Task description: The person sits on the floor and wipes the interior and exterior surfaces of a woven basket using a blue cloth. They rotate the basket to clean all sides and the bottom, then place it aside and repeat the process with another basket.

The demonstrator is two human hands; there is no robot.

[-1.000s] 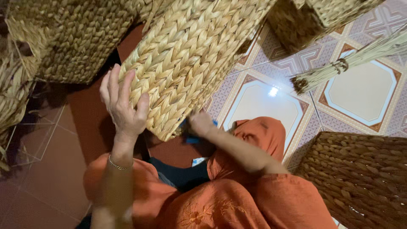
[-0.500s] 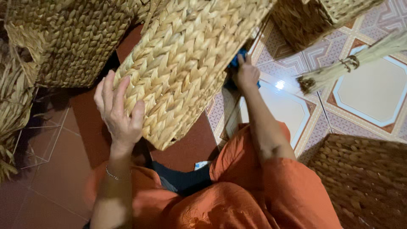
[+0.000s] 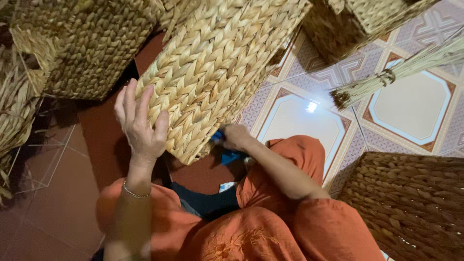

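Closest to me I see the orange garment (image 3: 270,237) over the knees, with a dark blue cloth (image 3: 208,203) in the gap between them. Just above that, my left hand (image 3: 140,128) lies flat against the near left side of the pale woven basket (image 3: 222,67), its fingers (image 3: 129,99) spread and pressed on the weave, thumb hooked up along the basket's lower edge. A thin bracelet (image 3: 135,193) circles that wrist. My right hand (image 3: 235,137) sits at the basket's lowest corner, closed around a small blue object (image 3: 217,136) that touches the basket's underside; I cannot tell what that object is.

The basket itself is tilted, held off the floor between the two hands, its braided wall facing me and filling the upper middle of the view.

Compared with half a second ago, the right hand has dropped from the basket's upper right edge down to its bottom corner, bringing the blue object with it. The left hand has kept its place on the weave.

Farther out, a darker woven basket (image 3: 411,203) stands at the right on the patterned tile floor (image 3: 299,116). A bundle of straw stalks (image 3: 386,77), tied near its end, lies across the tiles beyond. Another basket (image 3: 82,48) sits at the upper left, loose straw (image 3: 14,111) beside it, and one more basket (image 3: 357,19) at the top right.
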